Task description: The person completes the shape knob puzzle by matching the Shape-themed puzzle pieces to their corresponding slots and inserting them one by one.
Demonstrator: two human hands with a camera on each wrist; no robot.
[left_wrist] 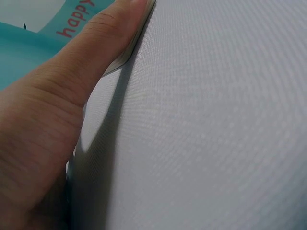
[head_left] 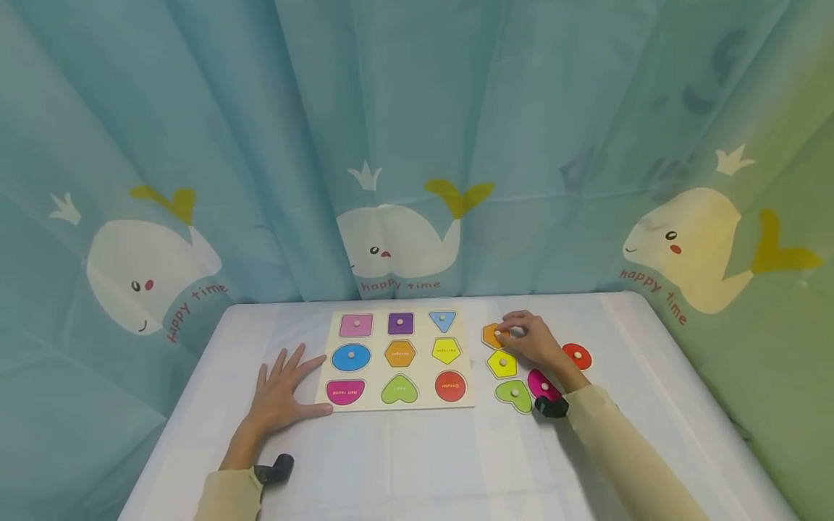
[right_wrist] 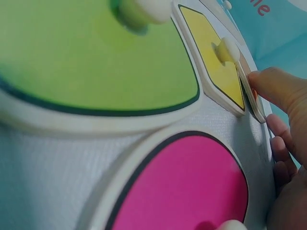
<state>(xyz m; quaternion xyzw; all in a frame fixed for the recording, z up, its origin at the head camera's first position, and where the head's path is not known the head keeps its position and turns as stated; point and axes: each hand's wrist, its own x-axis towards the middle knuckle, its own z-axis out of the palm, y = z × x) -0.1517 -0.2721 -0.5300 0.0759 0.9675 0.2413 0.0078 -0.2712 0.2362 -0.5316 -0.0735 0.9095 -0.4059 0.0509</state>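
A cream shape-puzzle board lies on the table. My left hand rests at its left side, fingers spread, with thumb and index tip at the edge; in the left wrist view the thumb touches the board's corner. My right hand pinches the knob of an orange hexagon piece right of the board. Just below it are a yellow pentagon piece, a green heart piece and a magenta half-round piece, each with a white knob. In the right wrist view the hexagon is mostly hidden behind the pentagon.
A red circle piece lies right of my right wrist. Knobbed pieces fill the board's back row, and a blue oval sits at its left. The white table ends at a blue curtain printed with whales.
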